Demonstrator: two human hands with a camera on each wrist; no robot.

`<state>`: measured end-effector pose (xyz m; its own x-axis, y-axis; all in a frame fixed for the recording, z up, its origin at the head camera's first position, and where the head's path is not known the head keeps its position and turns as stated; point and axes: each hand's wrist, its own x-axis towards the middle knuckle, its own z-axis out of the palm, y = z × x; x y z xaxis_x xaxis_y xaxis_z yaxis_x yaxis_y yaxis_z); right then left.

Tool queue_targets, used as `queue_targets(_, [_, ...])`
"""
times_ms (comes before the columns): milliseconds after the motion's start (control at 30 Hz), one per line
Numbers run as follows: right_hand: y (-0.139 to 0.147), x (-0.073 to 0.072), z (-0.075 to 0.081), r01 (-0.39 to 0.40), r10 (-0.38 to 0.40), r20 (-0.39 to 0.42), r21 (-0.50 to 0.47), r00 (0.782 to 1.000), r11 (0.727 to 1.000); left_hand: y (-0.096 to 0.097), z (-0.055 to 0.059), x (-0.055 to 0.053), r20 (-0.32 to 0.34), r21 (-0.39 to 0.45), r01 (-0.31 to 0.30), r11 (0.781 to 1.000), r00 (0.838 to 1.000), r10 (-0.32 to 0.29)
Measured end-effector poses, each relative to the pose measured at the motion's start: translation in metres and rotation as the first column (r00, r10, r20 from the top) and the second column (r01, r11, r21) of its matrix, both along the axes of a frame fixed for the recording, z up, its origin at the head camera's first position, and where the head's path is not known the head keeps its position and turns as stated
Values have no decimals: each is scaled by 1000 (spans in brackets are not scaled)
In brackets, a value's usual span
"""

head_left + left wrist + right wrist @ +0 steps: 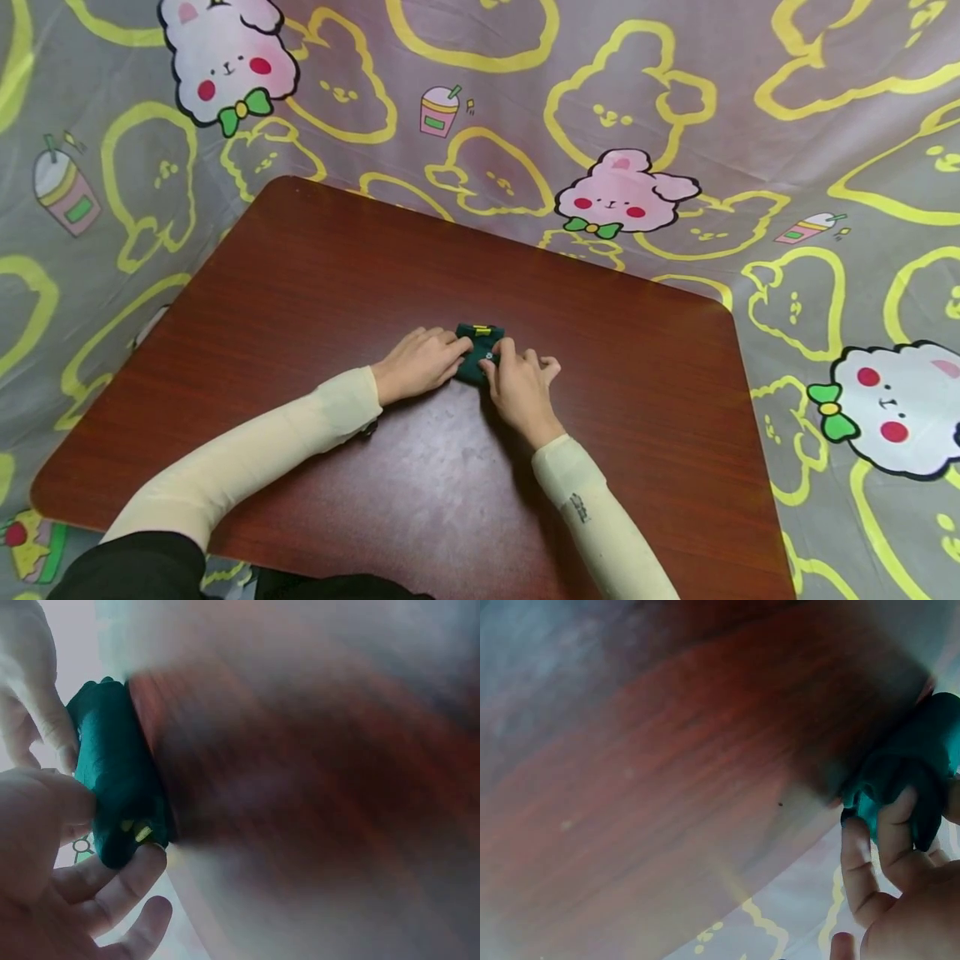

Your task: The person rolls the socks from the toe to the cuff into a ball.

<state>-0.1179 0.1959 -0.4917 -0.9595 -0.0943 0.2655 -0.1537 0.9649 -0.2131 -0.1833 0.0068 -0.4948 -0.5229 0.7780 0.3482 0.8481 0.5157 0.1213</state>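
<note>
A small dark green folded cloth item (pixel 470 372) lies near the middle of the table, with a yellow patch (pixel 482 331) at its far edge and a small pale mark on top. My left hand (pixel 423 362) grips its left side; in the left wrist view the thumb is on one face and the fingers curl at the end of the green roll (pixel 116 757). From the right, my right hand (pixel 522 392) pinches the other side between thumb and fingers. The right wrist view shows those fingers around the bunched cloth end (pixel 911 754). Its underside is hidden.
The brown wooden table (pixel 337 258) has rounded corners and spreads out on all sides of the hands. Behind it and at both sides hangs a grey curtain (pixel 517 108) with yellow outlines and cartoon animal heads.
</note>
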Motion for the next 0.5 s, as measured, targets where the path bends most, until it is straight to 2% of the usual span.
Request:
queue_targets(200, [0, -2, -1, 37, -33, -61, 70, 998, 997, 0, -1, 2, -31, -12, -33, 999, 999, 33])
queue_targets(500, [-3, -5, -2, -88, 115, -174, 153, 978, 984, -1, 2, 1, -19, -82, -37, 996, 999, 35])
